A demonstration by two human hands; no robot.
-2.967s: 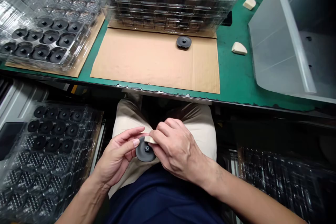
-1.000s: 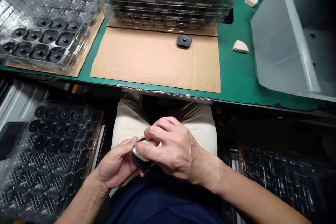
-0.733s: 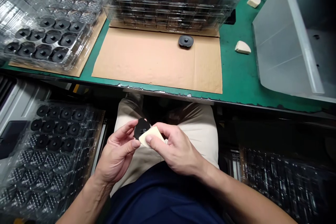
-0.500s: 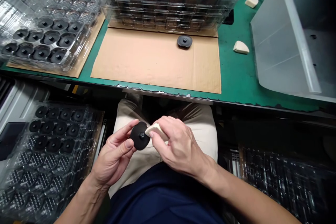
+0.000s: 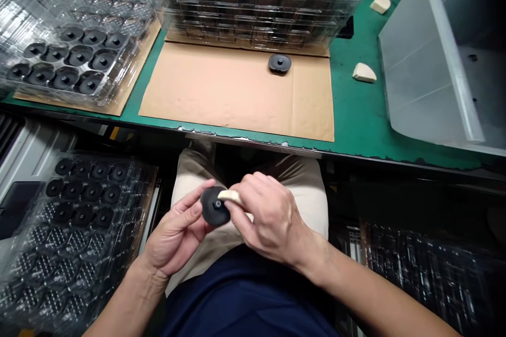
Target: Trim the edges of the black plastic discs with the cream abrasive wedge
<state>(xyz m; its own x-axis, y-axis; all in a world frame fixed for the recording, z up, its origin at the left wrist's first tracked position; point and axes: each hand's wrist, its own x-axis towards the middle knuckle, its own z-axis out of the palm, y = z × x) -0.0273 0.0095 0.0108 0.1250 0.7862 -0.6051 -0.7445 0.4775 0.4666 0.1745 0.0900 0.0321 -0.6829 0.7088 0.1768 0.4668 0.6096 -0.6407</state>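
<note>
Over my lap, my left hand (image 5: 174, 237) pinches a small black disc (image 5: 213, 207) with a raised hub in its middle, thumb and fingers on its rim. My right hand (image 5: 264, 218) is closed on a cream-coloured wedge (image 5: 229, 196) and presses its tip against the disc's face near the hub. Both hands sit below the table's front edge, above my beige trousers.
A cardboard sheet (image 5: 221, 89) on the green table (image 5: 356, 116) carries one loose black disc (image 5: 280, 63). Clear blister trays (image 5: 253, 0) are stacked behind it; a tray with discs (image 5: 67, 63) lies at left, another (image 5: 79, 205) lower left. Two cream wedges (image 5: 363, 72) and a translucent bin (image 5: 435, 63) are at right.
The disc has been turned in my left hand, showing its edge, then its face with the hub. My right hand's wedge has shifted across it and now rests near the hub.
</note>
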